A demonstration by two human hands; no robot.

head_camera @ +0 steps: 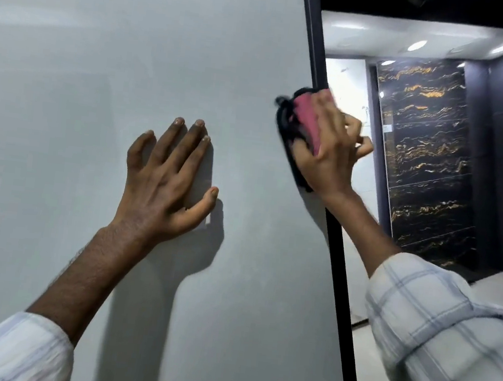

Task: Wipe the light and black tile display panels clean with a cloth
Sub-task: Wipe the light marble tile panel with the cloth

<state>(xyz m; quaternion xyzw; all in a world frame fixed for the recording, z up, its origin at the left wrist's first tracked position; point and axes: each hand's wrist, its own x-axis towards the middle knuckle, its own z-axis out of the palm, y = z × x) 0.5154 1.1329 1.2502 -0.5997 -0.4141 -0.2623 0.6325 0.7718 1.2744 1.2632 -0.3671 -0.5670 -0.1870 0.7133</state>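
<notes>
I've got the left grip [163, 180] spread flat on the light panel [65, 106]; at three o'clock, right grip [326, 155] clutches the cloth [304, 121].

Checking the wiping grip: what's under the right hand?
A pink and black cloth, pressed by the right hand against the light panel's right edge. The panel beneath it is hidden.

The right hand [327, 150] hides much of the blurred cloth [304, 119].
</notes>
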